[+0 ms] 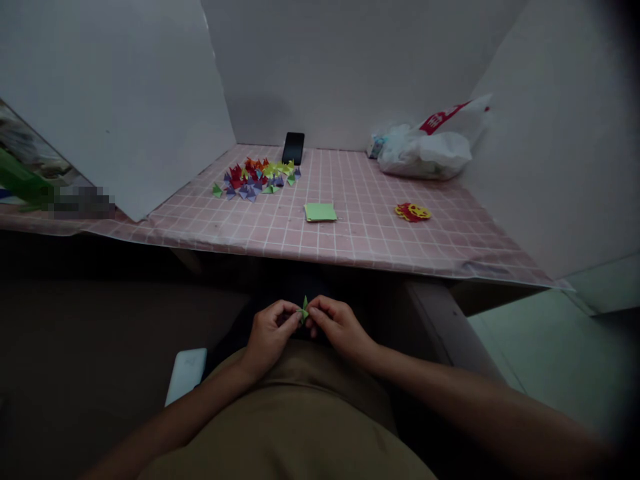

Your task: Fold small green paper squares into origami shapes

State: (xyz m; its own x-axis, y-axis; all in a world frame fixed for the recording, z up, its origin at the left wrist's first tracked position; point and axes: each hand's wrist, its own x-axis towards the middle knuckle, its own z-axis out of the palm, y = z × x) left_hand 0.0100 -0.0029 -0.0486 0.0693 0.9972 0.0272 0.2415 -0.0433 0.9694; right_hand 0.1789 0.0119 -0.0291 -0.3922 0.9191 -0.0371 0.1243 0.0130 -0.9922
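A small green folded paper piece (304,311) is pinched between my two hands, low in front of my body and below the table edge. My left hand (270,333) grips its left side with closed fingers. My right hand (336,327) grips its right side, fingers curled in a pinch. On the pink checked table (350,233) above lies a stack of green paper squares (320,212). Farther back left is a cluster of several folded paper pieces (255,177) in red, orange, yellow, green and purple.
A black phone (293,147) leans on the back wall. A white plastic bag (430,150) sits at the back right, a red and yellow cutout (413,212) in front of it. White boards wall the table. A white flat object (186,373) rests by my left forearm.
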